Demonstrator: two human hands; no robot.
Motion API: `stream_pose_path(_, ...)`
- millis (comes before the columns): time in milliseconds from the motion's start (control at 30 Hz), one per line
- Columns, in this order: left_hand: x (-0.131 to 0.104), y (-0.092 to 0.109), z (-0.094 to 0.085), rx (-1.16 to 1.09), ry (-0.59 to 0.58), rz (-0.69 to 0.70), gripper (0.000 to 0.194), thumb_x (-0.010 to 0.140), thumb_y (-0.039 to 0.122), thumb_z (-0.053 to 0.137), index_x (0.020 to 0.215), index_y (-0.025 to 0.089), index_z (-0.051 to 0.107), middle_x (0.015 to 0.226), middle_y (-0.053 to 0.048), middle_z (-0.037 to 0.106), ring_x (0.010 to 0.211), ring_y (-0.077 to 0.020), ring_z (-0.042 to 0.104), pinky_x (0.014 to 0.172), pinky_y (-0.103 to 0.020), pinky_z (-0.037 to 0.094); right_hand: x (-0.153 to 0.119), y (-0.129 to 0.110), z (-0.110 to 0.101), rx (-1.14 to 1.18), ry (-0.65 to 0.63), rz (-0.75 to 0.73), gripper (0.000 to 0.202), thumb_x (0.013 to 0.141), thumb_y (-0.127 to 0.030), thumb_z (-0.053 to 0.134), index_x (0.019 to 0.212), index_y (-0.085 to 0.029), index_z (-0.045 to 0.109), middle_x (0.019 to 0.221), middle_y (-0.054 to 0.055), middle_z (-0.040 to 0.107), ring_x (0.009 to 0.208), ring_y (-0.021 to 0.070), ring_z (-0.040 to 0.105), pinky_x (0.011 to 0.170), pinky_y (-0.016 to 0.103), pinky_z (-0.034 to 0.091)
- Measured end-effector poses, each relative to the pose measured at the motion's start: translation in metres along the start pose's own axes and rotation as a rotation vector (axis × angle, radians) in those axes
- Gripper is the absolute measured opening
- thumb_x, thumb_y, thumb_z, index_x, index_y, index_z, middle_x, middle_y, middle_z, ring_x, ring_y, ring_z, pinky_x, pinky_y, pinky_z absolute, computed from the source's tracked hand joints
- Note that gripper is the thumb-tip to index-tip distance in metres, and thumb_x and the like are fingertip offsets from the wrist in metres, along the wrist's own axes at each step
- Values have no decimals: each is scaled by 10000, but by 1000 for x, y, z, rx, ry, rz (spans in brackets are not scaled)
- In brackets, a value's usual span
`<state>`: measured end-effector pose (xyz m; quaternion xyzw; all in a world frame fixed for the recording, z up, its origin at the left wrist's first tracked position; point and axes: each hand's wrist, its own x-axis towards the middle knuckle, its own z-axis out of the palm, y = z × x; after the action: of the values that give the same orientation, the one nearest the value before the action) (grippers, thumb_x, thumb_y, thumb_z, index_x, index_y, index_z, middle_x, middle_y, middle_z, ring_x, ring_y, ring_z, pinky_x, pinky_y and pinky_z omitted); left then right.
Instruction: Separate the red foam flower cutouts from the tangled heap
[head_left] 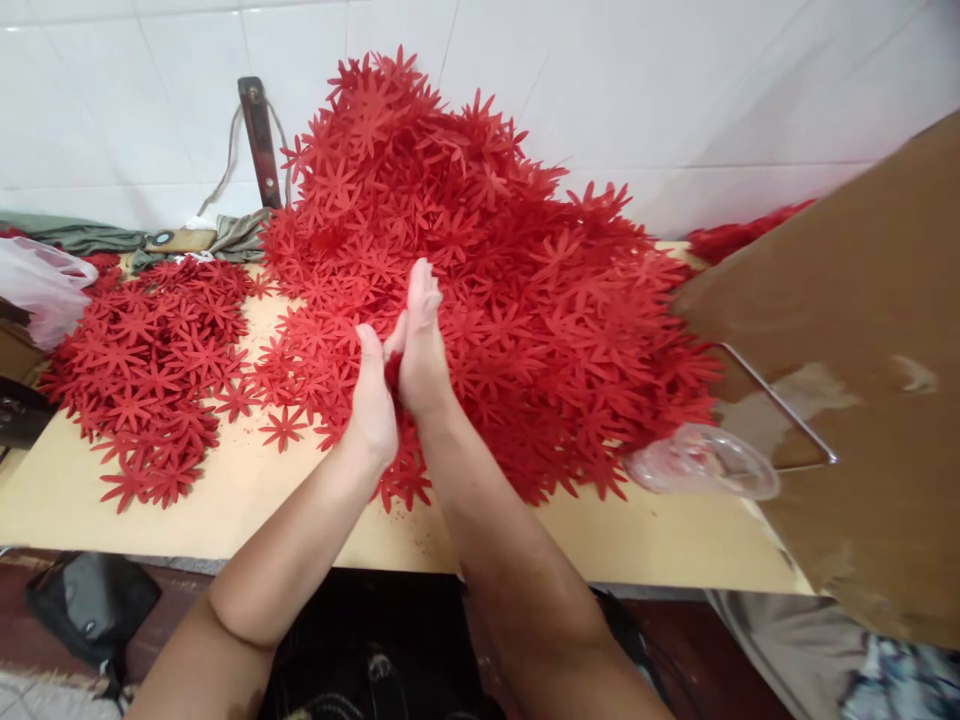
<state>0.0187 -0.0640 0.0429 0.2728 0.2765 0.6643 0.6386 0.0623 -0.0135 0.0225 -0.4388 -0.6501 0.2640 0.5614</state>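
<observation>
My left hand and my right hand are raised palm to palm in front of a large heap of red flower-shaped cutouts. The fingers of both hands are stretched out, and their tips come together or nearly so. Red shows in the narrow gap between the palms; I cannot tell whether it is a cutout between them or the heap behind. One loose cutout lies on the tabletop, left of my left hand.
A smaller pile of red cutouts covers the table's left side, beside a plastic bag. At the right, a clear plastic cup lies against a large cardboard sheet. A tiled wall stands behind the table.
</observation>
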Motion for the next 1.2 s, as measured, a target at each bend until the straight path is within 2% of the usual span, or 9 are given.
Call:
stream_pose_path(167,-15,-12,5,-69,98,-159,323,879,405,491,1120,241,632,1251,-7,629,1358,-143,403,1148,-296,301,34,33,-6,34,299,125,770,864,-663,53,1383,-202,389,1520,82,304,1467,207,163,1203,539,87)
stream_pose_path(300,-3,-1,3,-201,230,-271,231,898,285,478,834,164,664,817,-8,705,879,-99,659,914,-218,474,29,27,-10,104,293,38,736,883,-642,80,1254,-185,522,1377,107,503,1360,196,405,1167,497,257)
stream_pose_path(367,2,6,2,-284,321,-295,244,896,237,468,734,151,629,650,20,646,619,-56,601,762,-179,488,25,20,-10,109,272,12,719,889,-638,109,1155,-170,586,1248,120,603,1241,201,531,1120,487,336)
stream_pose_path(433,3,11,1,-339,342,-323,257,895,228,457,702,149,606,604,27,615,535,-47,548,682,-175,475,23,16,-9,60,256,-50,686,893,-632,152,1039,-169,637,1121,115,665,1135,202,596,1085,472,377)
stream_pose_path(633,-6,13,0,-287,258,-375,161,832,243,553,709,159,613,590,38,606,510,-59,523,576,-196,421,20,10,-14,-216,220,-233,569,917,-554,239,840,-187,666,935,113,683,990,225,603,1009,479,396)
stream_pose_path(733,-4,12,-5,-242,261,-389,145,807,146,508,704,152,610,607,25,623,518,-74,536,569,-216,426,15,1,-23,-260,215,-224,491,927,-503,267,845,-208,651,939,96,671,977,219,593,998,469,382)
stream_pose_path(867,4,11,-15,-207,285,-345,194,820,128,443,726,139,613,669,0,652,595,-93,575,703,-260,485,-6,-10,-35,-212,144,-204,399,917,-483,337,851,-220,630,893,70,663,927,202,593,937,430,426)
stream_pose_path(1033,9,12,-15,-216,320,-226,128,823,169,523,740,135,615,693,18,644,673,-72,593,795,-216,473,-36,-3,-38,-193,-46,-133,372,732,-460,651,1006,-212,600,963,76,642,925,215,584,862,412,487)
stream_pose_path(1200,6,13,-12,-183,257,-228,149,837,217,529,746,144,621,713,19,632,692,-66,582,826,-214,463,-34,7,-36,-72,-5,-45,165,784,-321,582,892,-196,595,880,56,647,852,184,610,821,377,504)
